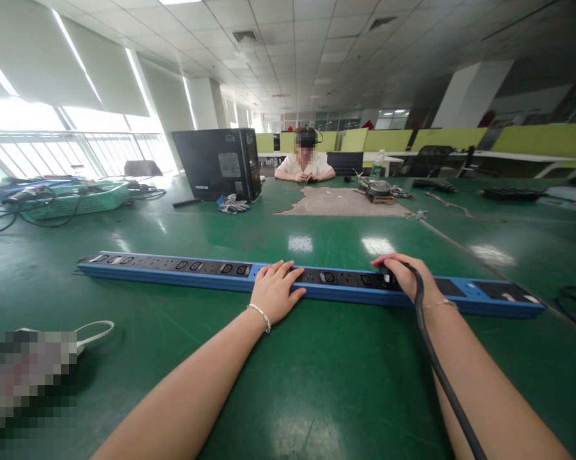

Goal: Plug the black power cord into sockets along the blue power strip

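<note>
Green worktop [187,370] is stretching toward a person [318,165] sitting at its far edge. Well short of that edge, a blue strip [336,292] is lying crosswise. The left hand [275,292] is resting on it, fingers slightly spread; the right hand [410,278] is pinching a plug [387,276].

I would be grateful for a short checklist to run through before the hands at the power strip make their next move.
1. Strip lying on the table: ok.
2. Left hand resting on the strip, near its middle: ok.
3. Right hand holding the plug: ok.
4. Plug fully seated in a socket: cannot tell; the fingers hide it.
5. Cable free at its far end: cannot tell; it leaves the picture.
</note>
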Motion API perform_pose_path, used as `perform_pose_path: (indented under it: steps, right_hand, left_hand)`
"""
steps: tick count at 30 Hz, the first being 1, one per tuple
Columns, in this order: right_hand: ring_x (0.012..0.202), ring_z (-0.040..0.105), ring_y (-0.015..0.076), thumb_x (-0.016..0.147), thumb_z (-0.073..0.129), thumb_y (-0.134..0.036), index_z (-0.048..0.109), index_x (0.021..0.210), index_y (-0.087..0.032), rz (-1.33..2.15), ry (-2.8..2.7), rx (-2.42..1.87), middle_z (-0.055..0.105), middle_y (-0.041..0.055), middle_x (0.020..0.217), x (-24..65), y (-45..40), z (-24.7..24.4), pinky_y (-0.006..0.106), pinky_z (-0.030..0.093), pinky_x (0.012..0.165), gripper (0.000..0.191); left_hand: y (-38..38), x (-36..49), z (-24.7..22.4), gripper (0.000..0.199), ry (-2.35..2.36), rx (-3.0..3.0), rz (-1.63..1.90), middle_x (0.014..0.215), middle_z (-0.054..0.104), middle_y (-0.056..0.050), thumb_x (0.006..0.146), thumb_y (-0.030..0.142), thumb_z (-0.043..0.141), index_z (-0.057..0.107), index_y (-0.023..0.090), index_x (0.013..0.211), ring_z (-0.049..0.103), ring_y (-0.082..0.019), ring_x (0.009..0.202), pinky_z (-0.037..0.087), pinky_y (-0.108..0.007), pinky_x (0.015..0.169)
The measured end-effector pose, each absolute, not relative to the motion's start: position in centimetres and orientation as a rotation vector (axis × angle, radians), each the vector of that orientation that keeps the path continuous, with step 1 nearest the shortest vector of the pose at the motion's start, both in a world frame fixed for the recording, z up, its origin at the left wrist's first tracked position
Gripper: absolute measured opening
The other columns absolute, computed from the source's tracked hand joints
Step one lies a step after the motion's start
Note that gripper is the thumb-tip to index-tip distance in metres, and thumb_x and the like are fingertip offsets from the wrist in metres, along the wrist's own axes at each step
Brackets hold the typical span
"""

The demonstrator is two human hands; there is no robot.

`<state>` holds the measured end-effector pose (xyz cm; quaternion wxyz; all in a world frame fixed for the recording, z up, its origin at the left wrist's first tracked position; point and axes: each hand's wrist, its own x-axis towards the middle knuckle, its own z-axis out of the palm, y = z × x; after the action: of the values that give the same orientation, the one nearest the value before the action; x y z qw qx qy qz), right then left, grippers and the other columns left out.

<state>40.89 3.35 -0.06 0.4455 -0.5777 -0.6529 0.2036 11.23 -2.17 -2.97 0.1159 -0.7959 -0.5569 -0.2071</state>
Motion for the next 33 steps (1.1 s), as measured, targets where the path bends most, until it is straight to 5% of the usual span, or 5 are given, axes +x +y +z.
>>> perform_pose_path:
  steps: [14, 33]
  right_hand:
    - [0.072, 0.062, 0.0195, 0.074, 0.043, -0.035, 0.068, 0.070, -0.022, 0.225, -1.695, -1.552, 0.069, 0.0013, 0.072, 40.2, 2.7, -1.1, 0.029, 0.046, 0.068, 0.029]
    - [0.094, 0.063, 0.0228, 0.083, 0.039, -0.039, 0.062, 0.110, -0.029, -0.104, -1.717, -1.662, 0.066, 0.0012, 0.107, 40.0, -1.0, -2.7, 0.036, 0.050, 0.081, 0.037]
  left_hand:
    - [-2.2, 11.2, -3.0, 0.042, -1.629, -2.335, -0.621, 0.133, 0.048, 0.000, 0.084, 0.049, 0.043, 0.048, 0.033, 0.123, 0.040, -0.023, 0.123, 0.030, -0.043, 0.100]
    - [-2.2, 11.2, -3.1, 0.042, -1.631, -2.335, -0.650, 0.132, 0.049, -0.001, 0.083, 0.048, 0.045, 0.049, 0.033, 0.122, 0.040, -0.023, 0.123, 0.031, -0.043, 0.100]
